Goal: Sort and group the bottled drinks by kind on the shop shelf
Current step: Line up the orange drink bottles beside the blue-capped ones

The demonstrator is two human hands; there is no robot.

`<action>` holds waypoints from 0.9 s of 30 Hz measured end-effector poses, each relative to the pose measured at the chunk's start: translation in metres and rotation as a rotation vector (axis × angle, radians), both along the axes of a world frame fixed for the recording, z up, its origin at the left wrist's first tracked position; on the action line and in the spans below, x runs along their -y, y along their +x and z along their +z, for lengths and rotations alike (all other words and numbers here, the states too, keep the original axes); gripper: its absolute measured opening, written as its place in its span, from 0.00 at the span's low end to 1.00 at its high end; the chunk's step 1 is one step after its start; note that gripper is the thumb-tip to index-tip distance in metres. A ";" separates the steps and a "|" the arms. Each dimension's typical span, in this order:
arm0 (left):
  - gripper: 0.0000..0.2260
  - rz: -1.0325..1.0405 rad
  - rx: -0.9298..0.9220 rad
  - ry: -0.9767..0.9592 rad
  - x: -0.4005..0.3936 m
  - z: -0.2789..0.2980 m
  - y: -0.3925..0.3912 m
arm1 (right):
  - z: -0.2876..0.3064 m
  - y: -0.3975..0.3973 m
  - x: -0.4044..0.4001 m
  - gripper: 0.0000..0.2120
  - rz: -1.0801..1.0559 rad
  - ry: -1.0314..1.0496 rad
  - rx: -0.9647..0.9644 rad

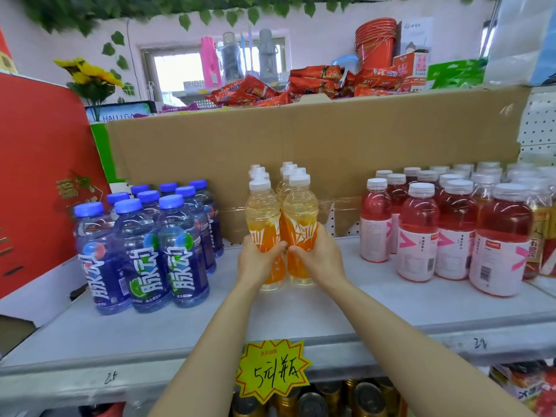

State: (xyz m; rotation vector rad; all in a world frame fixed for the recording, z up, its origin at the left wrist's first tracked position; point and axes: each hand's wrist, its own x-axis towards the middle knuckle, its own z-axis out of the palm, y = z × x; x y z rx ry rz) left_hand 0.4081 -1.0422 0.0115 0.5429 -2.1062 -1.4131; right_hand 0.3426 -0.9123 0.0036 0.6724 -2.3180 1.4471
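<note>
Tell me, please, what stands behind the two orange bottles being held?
More white-capped orange bottles in two rows, then a cardboard sheet. Their bodies are hidden by the front pair.

pale wall, bright window, hanging leaves

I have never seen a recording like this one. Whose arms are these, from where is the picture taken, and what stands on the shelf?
There is no machine here. The two bare arms belong to a person who wears a camera on the head, so this single picture looks forward and down at their own hands. They stand before a shop shelf. The left hand and the right hand each grip one of the two front orange bottles, in the middle of the shelf, with more of the same kind behind. To the left stand blue bottles, to the right red bottles. A yellow price tag hangs on the shelf edge.
</note>
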 end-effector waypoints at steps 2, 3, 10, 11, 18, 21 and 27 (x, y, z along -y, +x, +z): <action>0.30 0.000 0.006 -0.003 0.001 -0.001 -0.002 | -0.001 0.000 0.001 0.27 -0.003 -0.010 0.007; 0.30 -0.006 0.006 -0.009 0.003 -0.001 -0.003 | -0.002 0.000 0.002 0.27 -0.007 -0.014 0.011; 0.32 0.026 0.033 -0.041 0.002 0.000 -0.002 | 0.002 0.005 0.004 0.28 -0.029 0.014 0.045; 0.34 0.028 0.037 -0.036 0.002 0.000 -0.003 | 0.003 0.006 0.003 0.28 -0.032 0.029 0.051; 0.35 0.394 -0.476 -0.537 -0.038 0.011 0.026 | 0.010 0.021 -0.052 0.32 -0.210 0.278 -0.348; 0.27 0.280 -0.635 -0.784 -0.067 0.026 0.023 | 0.008 0.021 -0.089 0.26 -0.303 0.270 -0.664; 0.20 0.064 -0.537 -0.653 -0.138 0.030 -0.025 | 0.005 0.009 -0.162 0.19 -0.383 0.185 -0.816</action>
